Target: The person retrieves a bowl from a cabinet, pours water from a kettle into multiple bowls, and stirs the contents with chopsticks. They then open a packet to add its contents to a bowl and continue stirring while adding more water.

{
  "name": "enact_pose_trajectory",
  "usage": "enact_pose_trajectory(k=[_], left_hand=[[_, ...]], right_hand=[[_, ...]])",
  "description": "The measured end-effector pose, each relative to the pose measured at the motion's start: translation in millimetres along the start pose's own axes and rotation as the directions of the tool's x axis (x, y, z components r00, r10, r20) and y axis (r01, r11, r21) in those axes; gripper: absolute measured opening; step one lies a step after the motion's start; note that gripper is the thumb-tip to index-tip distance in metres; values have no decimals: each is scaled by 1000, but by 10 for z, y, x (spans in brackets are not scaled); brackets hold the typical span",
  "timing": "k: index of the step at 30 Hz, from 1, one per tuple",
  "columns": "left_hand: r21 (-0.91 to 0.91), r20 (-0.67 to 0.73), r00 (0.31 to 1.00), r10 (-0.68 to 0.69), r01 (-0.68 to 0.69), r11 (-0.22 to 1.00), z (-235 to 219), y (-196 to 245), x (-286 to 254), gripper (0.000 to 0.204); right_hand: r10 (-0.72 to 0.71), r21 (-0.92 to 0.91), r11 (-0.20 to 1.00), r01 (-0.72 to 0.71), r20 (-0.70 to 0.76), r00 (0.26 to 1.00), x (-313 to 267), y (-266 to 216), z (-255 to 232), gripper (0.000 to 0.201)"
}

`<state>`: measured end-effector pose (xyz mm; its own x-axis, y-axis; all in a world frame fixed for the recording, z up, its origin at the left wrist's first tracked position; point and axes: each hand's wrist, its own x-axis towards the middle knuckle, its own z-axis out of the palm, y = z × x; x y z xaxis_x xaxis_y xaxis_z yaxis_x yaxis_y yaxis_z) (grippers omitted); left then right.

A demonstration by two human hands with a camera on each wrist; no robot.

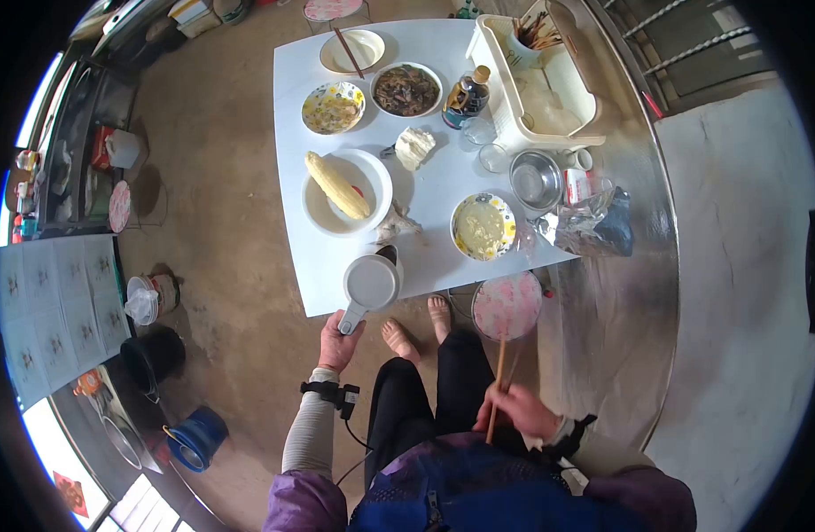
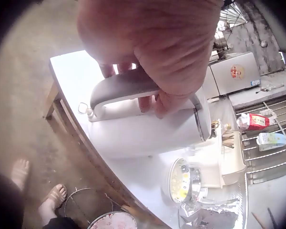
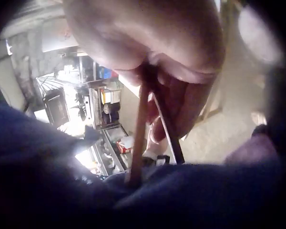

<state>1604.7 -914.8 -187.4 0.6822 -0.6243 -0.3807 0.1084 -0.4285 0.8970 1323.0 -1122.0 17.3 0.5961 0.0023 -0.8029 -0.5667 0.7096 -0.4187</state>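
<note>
My left hand [image 1: 337,346] grips the grey handle of a white electric kettle [image 1: 372,282] at the table's near edge. In the left wrist view, fingers curl around that handle [image 2: 126,85] above the white body. My right hand [image 1: 524,412] holds a pair of wooden chopsticks [image 1: 501,363] close to my lap; in the right wrist view both sticks [image 3: 139,129] extend down from the fingers. Right of the kettle stands a flower-rimmed bowl [image 1: 483,202] with pale yellow contents. Beyond the kettle, a white basin [image 1: 314,213] contains a long pale yellow corn cob [image 1: 336,186].
Farther back on the white table [image 1: 292,275] are a patterned bowl [image 1: 334,108], a bowl of dark food [image 1: 406,89], a dark bottle [image 1: 466,97] and a cream rack [image 1: 505,133]. A metal bowl [image 1: 537,180] and silver foil bag [image 1: 602,226] lie right. A stool [image 1: 506,306] stands below.
</note>
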Motion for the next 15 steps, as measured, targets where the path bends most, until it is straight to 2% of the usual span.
enact_pose_trajectory(k=[3, 4, 5, 6, 7, 9, 11, 15], left_hand=[[-152, -14, 991, -133, 129, 980, 28, -49, -38, 18], [-19, -129, 989, -72, 70, 997, 46, -73, -40, 20], [69, -131, 988, -84, 94, 993, 29, 18, -54, 26], [83, -150, 976, -161, 174, 981, 31, 121, -45, 26], [113, -156, 982, -107, 125, 986, -2, 131, -46, 24], [138, -224, 974, -32, 65, 988, 41, 37, -49, 23], [228, -229, 969, -97, 151, 962, 27, 147, -23, 24], [215, -359, 919, -164, 253, 943, 66, 387, -111, 27]], right_hand=[[-158, -124, 983, 136, -187, 970, 295, -224, -354, 27], [-149, -133, 984, 116, -275, 950, 429, -348, -415, 24], [-131, -7, 991, 135, -282, 950, 628, -384, -565, 18], [-93, 45, 993, 111, -292, 952, 787, -472, -665, 12], [-99, 82, 989, 124, -258, 961, 979, -519, -799, 9], [-124, -3, 992, 128, -257, 958, 1313, -550, -1062, 9], [-127, -67, 991, 113, -251, 960, 1623, -610, -1281, 11], [-69, -90, 995, 50, -224, 972, 1836, -728, -1492, 12]])
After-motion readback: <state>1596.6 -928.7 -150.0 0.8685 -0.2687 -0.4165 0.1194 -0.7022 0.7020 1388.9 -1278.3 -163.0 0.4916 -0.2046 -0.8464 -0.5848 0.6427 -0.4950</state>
